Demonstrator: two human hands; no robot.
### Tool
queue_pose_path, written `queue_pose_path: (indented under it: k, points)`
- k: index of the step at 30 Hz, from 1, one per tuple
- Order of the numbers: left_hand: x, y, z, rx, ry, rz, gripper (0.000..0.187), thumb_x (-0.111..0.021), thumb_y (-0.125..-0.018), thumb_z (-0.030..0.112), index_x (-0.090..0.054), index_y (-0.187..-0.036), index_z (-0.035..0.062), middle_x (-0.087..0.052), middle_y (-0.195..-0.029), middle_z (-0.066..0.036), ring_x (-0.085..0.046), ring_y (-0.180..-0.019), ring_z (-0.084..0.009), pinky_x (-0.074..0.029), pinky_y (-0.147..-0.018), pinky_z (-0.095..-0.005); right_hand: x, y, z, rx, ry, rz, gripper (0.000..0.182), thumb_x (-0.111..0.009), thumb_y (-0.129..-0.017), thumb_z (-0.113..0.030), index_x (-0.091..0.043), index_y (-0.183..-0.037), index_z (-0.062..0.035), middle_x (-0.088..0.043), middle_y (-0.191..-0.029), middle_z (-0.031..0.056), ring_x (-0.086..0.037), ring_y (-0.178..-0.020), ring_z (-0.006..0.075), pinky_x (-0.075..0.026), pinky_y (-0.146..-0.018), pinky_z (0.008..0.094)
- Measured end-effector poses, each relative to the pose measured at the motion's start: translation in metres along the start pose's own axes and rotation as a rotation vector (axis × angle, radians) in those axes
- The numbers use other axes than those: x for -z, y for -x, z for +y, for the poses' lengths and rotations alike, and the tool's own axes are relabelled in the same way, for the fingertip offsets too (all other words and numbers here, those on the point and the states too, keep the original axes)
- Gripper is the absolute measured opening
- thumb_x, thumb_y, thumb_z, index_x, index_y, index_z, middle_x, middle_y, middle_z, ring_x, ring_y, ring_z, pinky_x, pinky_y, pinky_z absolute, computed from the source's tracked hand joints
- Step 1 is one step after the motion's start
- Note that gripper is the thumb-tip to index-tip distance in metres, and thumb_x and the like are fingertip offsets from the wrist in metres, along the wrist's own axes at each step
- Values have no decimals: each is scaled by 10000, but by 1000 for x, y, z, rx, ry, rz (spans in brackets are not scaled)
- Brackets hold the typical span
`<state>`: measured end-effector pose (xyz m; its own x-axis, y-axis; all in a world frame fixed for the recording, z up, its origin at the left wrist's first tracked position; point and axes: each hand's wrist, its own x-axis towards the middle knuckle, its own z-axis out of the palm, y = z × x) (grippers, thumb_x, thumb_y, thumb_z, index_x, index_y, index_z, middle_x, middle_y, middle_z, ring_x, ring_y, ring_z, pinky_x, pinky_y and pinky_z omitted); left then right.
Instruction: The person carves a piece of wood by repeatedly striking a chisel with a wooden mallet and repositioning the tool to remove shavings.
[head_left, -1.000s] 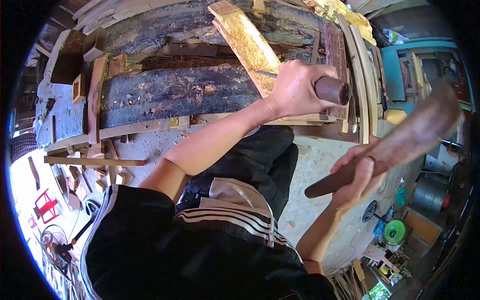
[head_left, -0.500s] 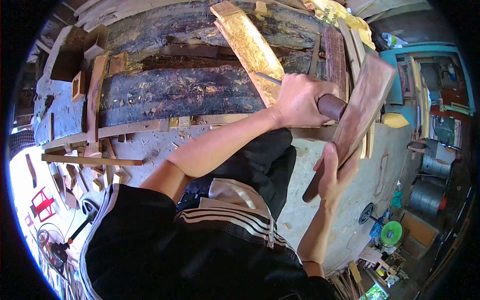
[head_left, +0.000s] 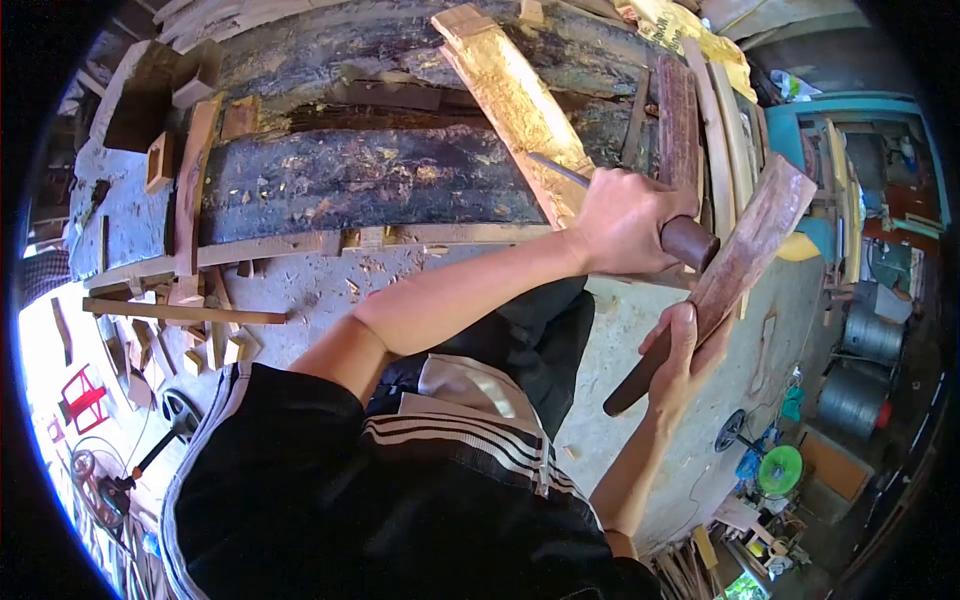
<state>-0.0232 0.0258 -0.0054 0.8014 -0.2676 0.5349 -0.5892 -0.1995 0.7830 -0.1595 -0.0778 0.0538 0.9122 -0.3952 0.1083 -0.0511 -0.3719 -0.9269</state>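
Note:
My left hand (head_left: 630, 222) is wrapped round the dark handle of a chisel (head_left: 690, 243). The chisel's thin metal blade points up-left, its tip on the rough, pale cut face of a long board (head_left: 515, 95). Closed around the narrow grip of a flat wooden mallet (head_left: 755, 240), my right hand (head_left: 685, 355) is below and right of the left one. The mallet's broad part lies beside the butt of the chisel handle; whether they touch, I cannot tell.
Thick dark timbers (head_left: 350, 185) form the work surface under the board. Wooden strips (head_left: 715, 140) lie at its right, a box-like block (head_left: 145, 100) at its far left. Offcuts (head_left: 210, 340) are on the floor. A green fan (head_left: 780, 470) stands at the lower right.
The mallet's broad end has moved right and down and leans further right. My left hand and the chisel appear slightly further right, as does the board, as the view shifts.

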Motion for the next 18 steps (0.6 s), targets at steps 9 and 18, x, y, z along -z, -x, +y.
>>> queue_pose_path:
  k: [9,18]
  points:
    - [21,-21,-9,20,125,163,242,-831,-688,208,-691,-830,70,-648,-669,-144,-664,-604,-333,-521,-562,-361,-5,6,1,-47,-37,-13,463,-587,-981,-289,-466,-1295,29,-544,-729,57,-518,-491,126,-432,-446,252]
    - [23,-25,-15,92,119,141,294,-844,-643,265,-711,-854,109,-654,-680,-145,-659,-643,-353,-531,-608,-396,3,-8,-22,100,-99,62,452,-515,-994,-259,-447,-1297,70,-556,-702,88,-532,-487,162,-425,-444,267]
